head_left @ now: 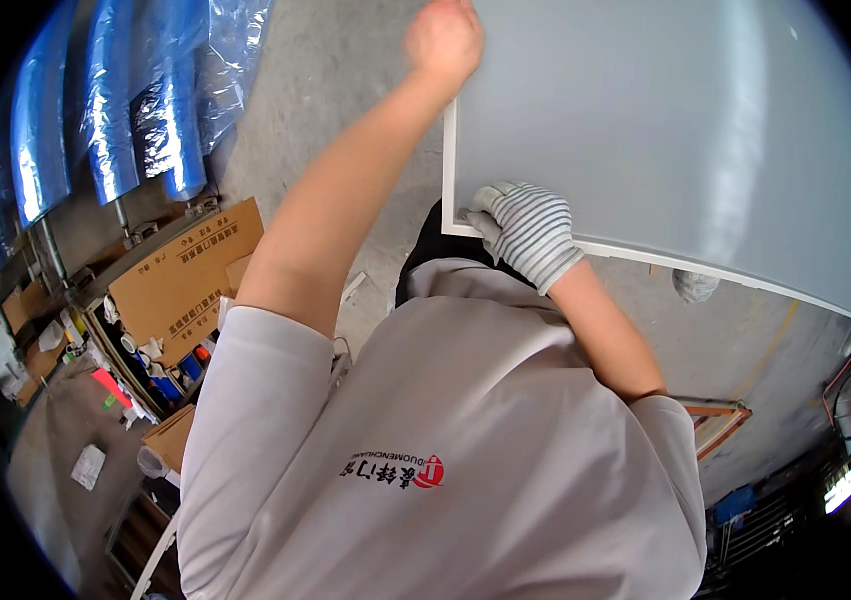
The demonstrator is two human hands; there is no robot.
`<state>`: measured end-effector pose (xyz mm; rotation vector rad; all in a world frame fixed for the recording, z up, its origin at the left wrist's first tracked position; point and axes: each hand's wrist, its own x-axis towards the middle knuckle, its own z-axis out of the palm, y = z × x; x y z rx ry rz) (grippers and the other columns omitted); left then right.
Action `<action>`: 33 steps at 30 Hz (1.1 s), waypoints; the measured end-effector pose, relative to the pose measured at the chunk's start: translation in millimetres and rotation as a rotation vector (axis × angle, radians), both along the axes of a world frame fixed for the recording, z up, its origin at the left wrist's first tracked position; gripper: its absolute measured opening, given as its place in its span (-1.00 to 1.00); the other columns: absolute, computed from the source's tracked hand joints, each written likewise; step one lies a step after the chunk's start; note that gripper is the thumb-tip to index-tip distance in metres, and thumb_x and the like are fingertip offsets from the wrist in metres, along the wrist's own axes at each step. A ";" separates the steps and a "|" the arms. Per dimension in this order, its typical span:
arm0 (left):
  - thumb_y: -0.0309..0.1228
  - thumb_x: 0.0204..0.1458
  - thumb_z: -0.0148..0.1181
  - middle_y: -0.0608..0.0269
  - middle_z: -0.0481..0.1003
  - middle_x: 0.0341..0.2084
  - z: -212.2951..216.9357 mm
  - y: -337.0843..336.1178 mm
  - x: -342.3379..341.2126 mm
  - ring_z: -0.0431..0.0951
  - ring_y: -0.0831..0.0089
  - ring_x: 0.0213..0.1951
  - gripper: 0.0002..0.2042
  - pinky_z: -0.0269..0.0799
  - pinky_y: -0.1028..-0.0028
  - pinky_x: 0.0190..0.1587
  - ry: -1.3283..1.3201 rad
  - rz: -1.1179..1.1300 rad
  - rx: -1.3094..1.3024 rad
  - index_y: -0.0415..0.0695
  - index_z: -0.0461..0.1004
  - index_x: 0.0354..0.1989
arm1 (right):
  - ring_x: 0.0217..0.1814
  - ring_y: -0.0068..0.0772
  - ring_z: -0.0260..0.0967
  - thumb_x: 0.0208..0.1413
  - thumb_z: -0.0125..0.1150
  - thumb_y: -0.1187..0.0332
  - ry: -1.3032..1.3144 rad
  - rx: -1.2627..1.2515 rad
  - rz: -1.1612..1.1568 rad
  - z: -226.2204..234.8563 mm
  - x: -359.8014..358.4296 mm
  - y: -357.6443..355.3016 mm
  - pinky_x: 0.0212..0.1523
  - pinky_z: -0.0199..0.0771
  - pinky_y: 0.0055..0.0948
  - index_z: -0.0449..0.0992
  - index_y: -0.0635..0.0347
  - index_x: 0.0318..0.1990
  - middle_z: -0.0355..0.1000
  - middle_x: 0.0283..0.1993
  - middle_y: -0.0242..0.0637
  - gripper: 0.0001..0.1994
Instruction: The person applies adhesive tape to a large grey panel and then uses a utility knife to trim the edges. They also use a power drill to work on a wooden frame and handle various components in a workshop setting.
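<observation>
A large grey panel [605,130] with a narrow white frame [448,170] spans the upper right. My right hand [527,225] wears a striped white-and-grey glove and lies over the panel's near left corner. Its fingers are curled together by the frame; anything pinched in them is too small to name. My left hand [445,42] is bare and reaches far forward to the panel's left edge. That hand looks closed, with its fingertips turned away and partly cut off by the picture's top, so what it grips is hidden.
Rolls in shiny blue plastic film [110,110] hang on stands at the far left. Below them are a cardboard box [190,275] and cluttered odds and ends. Under the panel's near edge sits a crumpled grey-white thing [695,287]. A brown frame [720,425] lies at right.
</observation>
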<state>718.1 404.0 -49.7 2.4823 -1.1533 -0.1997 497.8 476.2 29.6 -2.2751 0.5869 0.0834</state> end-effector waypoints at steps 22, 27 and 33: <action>-0.24 0.16 -0.16 -0.23 0.48 -0.52 15.3 -2.6 -5.7 0.52 -0.13 -0.39 -0.67 0.44 0.01 -0.34 0.081 0.078 0.022 -0.32 0.37 -0.34 | -0.29 -0.21 0.40 0.02 0.12 0.19 -0.020 0.018 -0.046 1.6 -2.8 4.8 -0.24 0.42 -0.28 0.53 0.07 -0.38 0.45 -0.41 -0.29 -0.82; -0.23 0.16 -0.15 -0.23 0.48 -0.51 11.4 -1.9 -3.9 0.52 -0.13 -0.38 -0.67 0.44 0.02 -0.34 0.065 0.068 0.013 -0.31 0.36 -0.34 | -0.31 -0.21 0.39 0.00 0.15 0.23 -0.156 0.039 -0.134 2.8 -15.5 -4.4 -0.25 0.41 -0.26 0.53 0.03 -0.39 0.44 -0.42 -0.33 -0.87; -0.24 0.15 -0.15 -0.21 0.48 -0.52 8.1 -2.2 -3.1 0.52 -0.13 -0.40 -0.67 0.44 0.03 -0.34 0.039 0.061 -0.002 -0.31 0.37 -0.35 | -0.30 -0.25 0.37 -0.02 0.14 0.21 -0.089 -0.097 0.066 -4.9 -4.2 0.4 -0.23 0.41 -0.28 0.50 0.02 -0.41 0.42 -0.41 -0.34 -0.87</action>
